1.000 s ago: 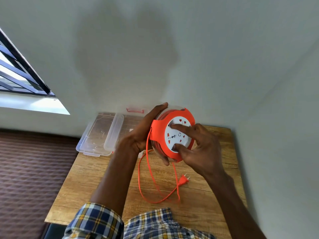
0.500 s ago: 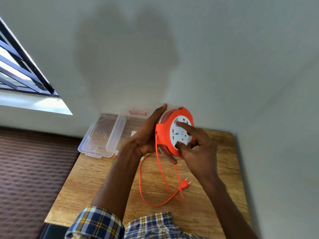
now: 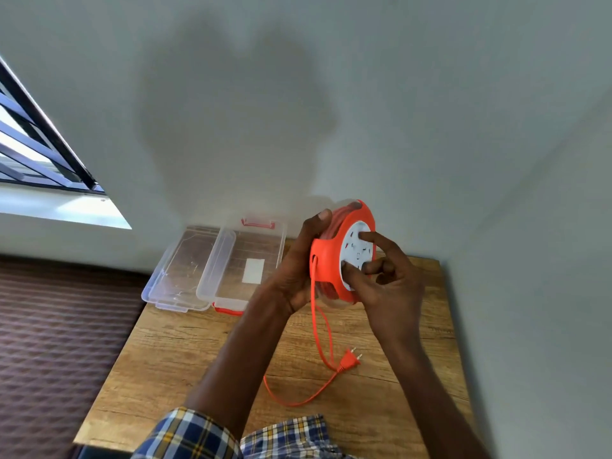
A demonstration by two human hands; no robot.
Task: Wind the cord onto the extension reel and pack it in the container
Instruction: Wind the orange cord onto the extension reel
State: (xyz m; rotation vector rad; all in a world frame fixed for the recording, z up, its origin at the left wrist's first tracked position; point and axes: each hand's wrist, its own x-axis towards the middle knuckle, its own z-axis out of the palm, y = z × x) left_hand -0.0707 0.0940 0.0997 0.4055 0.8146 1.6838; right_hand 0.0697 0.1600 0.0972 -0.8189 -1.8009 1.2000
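Clear plastic container [image 3: 246, 260] lidless on table [image 3: 185, 352], perhaps a label inside

Orange reel [image 3: 326, 260] held upright; cord [image 3: 318, 329] hanging; container [image 3: 217, 260] open.

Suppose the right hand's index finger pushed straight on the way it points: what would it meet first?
The right hand points its index finger up and left at the extension reel. The fingertip seems already on the reel's white socket face, so it would likely meet that first, though depth is unclear.

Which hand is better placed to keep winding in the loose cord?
Right. The right hand has fingers on the reel's white hub, while the left hand grips its rim.
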